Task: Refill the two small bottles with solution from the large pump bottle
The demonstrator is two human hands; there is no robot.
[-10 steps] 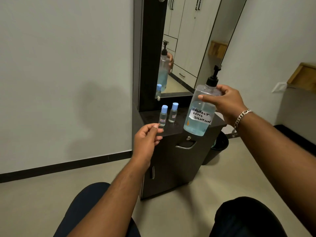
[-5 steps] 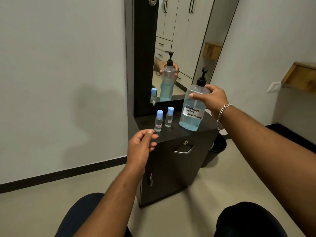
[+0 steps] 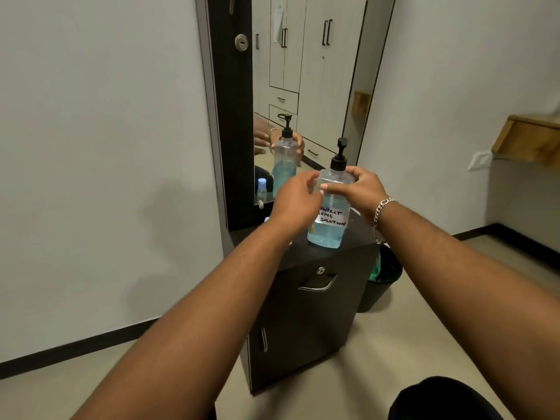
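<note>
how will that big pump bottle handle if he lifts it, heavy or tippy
The pump bottle looks roughly half full of blue liquid, so probably moderately heavy and bottom-weighted. It is tall with a narrow pump head, so a sideways push could tip it. Smooth clear plastic may be slippery; the right hand grips its shoulder.

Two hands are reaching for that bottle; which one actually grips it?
The right hand, wearing the silver bracelet, wraps the clear pump bottle; the left hand looks open beside it.
</note>
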